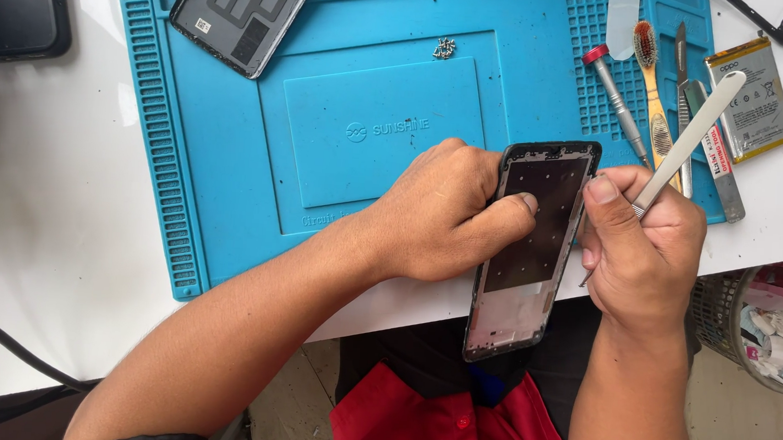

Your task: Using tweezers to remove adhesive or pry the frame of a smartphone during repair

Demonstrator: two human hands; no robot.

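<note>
Nearest to us, our two forearms rise from the bottom of the view toward a stripped phone frame held between them, above our lap at the near edge of the white table. Starting at the left, our left hand is curled around the frame's left side, thumb laid flat across its dark inner panel, fingers wrapped behind; it grips firmly. The frame's long axis runs nearly straight away from us, leaning slightly right at the top, with its upper end over the blue work mat and its pale lower end hanging off the table toward us.

Just right of the frame, our right hand is closed around silver tweezers, thumb pressed on top, the long handle slanting up and to the right. The working tip is hidden beside the frame's right edge, so we cannot tell whether it touches. Both hands sit against the frame; the right holds the tool side.

Beyond lie a small heap of screws, a grey back cover, a screwdriver, a brush and a battery, well apart from our hands. A waste basket sits low right.
</note>
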